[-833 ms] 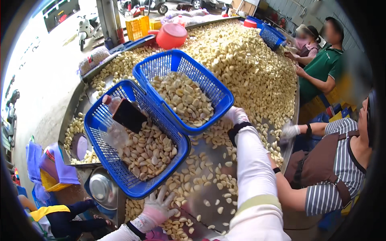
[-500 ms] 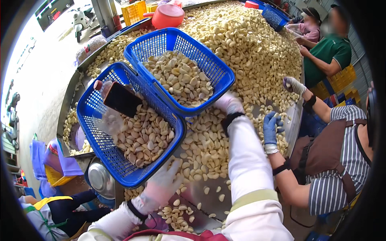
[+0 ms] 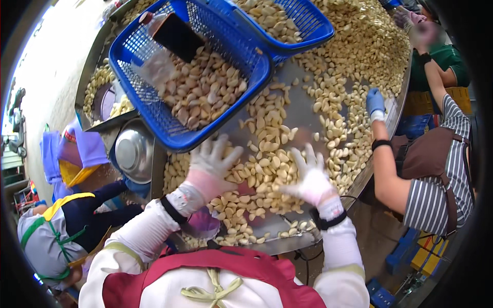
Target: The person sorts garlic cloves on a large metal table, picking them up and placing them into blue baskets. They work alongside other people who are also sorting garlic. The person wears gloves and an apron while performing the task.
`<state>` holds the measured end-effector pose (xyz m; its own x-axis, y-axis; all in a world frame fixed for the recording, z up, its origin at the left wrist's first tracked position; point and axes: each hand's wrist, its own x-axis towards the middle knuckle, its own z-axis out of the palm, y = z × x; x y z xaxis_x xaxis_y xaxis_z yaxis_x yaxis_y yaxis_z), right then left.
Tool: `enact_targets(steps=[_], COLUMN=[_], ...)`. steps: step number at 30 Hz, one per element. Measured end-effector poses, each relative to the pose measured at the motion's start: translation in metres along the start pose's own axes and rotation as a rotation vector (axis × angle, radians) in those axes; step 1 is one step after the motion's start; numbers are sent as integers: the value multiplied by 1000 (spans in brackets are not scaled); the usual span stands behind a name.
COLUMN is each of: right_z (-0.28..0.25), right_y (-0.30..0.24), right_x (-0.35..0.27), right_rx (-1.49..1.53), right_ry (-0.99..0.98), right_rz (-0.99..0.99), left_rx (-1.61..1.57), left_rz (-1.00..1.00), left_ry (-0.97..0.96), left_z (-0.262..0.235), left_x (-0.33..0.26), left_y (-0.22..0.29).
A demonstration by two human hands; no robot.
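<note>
A steel table (image 3: pixel 308 110) carries loose peeled garlic cloves (image 3: pixel 267 169), heaped thickest toward two o'clock. Two blue mesh baskets (image 3: pixel 185 87) of cloves sit at eleven and twelve o'clock, rims overlapping.

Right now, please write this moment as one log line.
left hand: open, on garlic cloves | right hand: open, on cloves | blue basket: beside left hand

This is a food-processing workplace, seemingly open to a street: a long steel table (image 3: pixel 308 110) is heaped with peeled garlic cloves (image 3: pixel 267 169), blue plastic baskets (image 3: pixel 190 77) hold sorted cloves, and several aproned, gloved workers (image 3: pixel 426 169) sit around its edge beside a metal bowl (image 3: pixel 133 151).
</note>
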<state>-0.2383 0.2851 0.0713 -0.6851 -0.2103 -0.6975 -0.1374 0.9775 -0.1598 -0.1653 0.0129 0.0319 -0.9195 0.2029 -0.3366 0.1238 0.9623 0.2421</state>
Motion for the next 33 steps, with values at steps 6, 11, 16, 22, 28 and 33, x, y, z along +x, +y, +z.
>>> enact_targets(steps=[6, 11, 16, 22, 28, 33], right_z=[51, 42, 38, 19, 23, 44], right_y=[-46, -74, -84, -36, -51, -83], right_x=[-91, 20, 71, 46, 38, 37], right_rx=[-10, 16, -263, 522, 760, -149], right_ry=[-149, 868, 473, 630, 617, 493], right_rz=[-274, -544, -262, -380, -325, -330], left_rx=[2, 51, -25, -168, -213, -203], left_rz=[-220, -286, -196, -205, -145, 154], left_ry=[41, -34, 40, 117, 315, 470], left_z=[33, 26, 21, 25, 15, 32], left_x=[-62, -64, -60, -64, -54, -27], left_y=[-40, -36, -40, -46, -41, -31])
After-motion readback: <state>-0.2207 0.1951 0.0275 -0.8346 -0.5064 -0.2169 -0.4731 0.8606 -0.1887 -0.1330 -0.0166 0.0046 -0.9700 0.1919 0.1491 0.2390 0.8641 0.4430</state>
